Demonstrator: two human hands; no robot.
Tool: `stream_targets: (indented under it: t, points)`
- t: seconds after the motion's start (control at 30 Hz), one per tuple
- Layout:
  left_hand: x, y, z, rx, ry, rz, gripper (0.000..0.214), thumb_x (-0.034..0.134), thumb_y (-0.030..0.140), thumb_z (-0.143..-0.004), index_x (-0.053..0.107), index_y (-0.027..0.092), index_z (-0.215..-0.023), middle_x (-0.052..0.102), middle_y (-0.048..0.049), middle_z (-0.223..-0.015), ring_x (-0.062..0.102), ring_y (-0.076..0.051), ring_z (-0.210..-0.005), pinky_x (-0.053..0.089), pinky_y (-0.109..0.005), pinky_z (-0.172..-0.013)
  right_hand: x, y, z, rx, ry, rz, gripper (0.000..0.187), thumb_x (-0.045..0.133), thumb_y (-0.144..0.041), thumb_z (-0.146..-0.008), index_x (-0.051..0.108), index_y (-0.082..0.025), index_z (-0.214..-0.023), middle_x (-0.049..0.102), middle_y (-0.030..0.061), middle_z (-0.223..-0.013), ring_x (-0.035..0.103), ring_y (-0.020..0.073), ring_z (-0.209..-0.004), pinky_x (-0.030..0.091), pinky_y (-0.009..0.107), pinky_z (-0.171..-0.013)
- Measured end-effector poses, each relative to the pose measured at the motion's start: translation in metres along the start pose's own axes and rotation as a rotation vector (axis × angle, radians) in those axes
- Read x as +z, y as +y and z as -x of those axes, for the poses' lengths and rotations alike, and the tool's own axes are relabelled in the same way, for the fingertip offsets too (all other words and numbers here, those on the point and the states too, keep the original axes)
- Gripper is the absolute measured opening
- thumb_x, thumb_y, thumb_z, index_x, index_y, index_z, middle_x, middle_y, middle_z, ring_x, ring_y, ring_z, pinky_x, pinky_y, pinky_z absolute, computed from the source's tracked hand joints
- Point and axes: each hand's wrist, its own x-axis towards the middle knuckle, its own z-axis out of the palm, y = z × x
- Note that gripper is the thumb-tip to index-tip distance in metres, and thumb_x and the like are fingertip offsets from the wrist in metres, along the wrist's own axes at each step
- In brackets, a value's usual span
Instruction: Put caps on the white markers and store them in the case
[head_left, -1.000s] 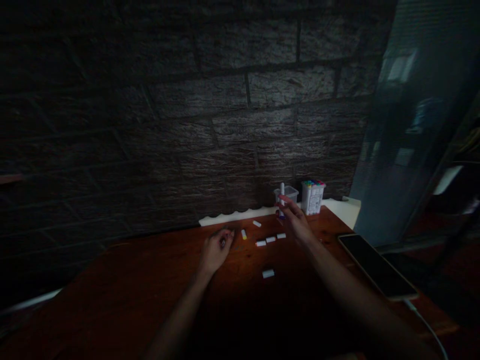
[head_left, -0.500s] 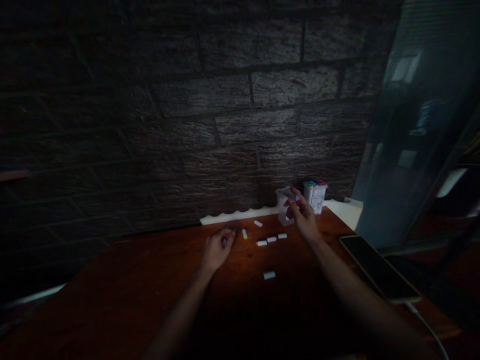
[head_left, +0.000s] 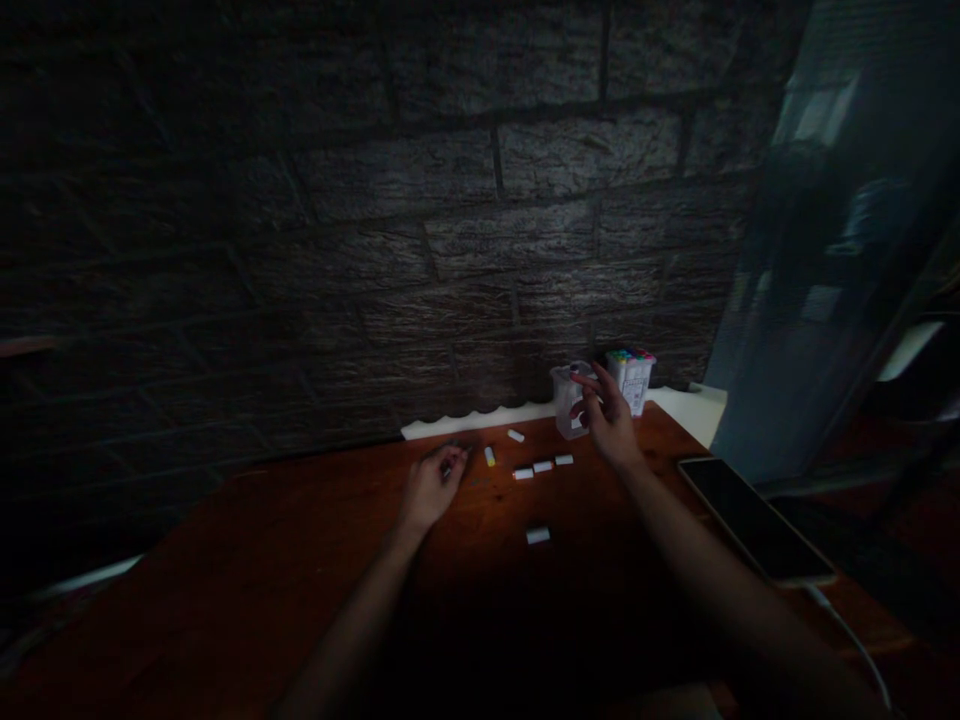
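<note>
My right hand (head_left: 609,415) is at the mouth of a clear plastic box (head_left: 568,408), with the dark purple end of a marker (head_left: 575,369) at its fingertips. The grip is partly hidden, but the marker appears held there. Closed over the table, my left hand (head_left: 433,485) has a small dark-ended piece between its fingers, apparently a marker; blur and shadow hide most of it. Beside it lies a white marker with a yellow end (head_left: 490,456). Several more short white markers, some with orange ends (head_left: 523,474), lie between my hands. One white marker (head_left: 538,536) lies closer to me.
A second box (head_left: 631,385), full of colourful-topped markers, stands right of the clear one. A phone (head_left: 754,520) with a white cable (head_left: 847,630) lies at the table's right side. A brick wall (head_left: 465,240) rises behind the wooden table (head_left: 315,540).
My right hand has brought the purple-ended marker leftward and up, over the mouth of the clear box. My left hand remains closed in nearly the same place. The view has tilted slightly.
</note>
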Motion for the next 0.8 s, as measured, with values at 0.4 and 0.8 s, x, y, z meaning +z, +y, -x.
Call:
stream_targets:
  t: [0.4,0.8]
  points:
    - [-0.017,-0.009,0.001,-0.289,-0.141,-0.476,0.031,0.046,0.039,-0.089,0.069,0.028,-0.107,0.071,-0.0090,-0.107,0.065,-0.025,-0.096,0.046,-0.030,-0.075,0.006,0.018,0.018,-0.043,-0.454,0.540,0.022,0.054,-0.027,-0.085,0.070,-0.017,-0.097,0.072,0.0078,-0.093,0.066,0.0180,-0.078,0.051,0.029,-0.071]
    - [-0.012,-0.014,0.002,-0.271,-0.141,-0.462,0.026,0.050,0.034,-0.086,0.073,0.026,-0.096,0.073,-0.0121,-0.093,0.066,-0.027,-0.086,0.047,-0.032,-0.072,0.028,0.030,0.045,-0.151,-0.801,0.730,0.023,0.058,-0.036,-0.087,0.072,-0.020,-0.096,0.071,0.0079,-0.102,0.062,0.0221,-0.100,0.047,0.034,-0.089]
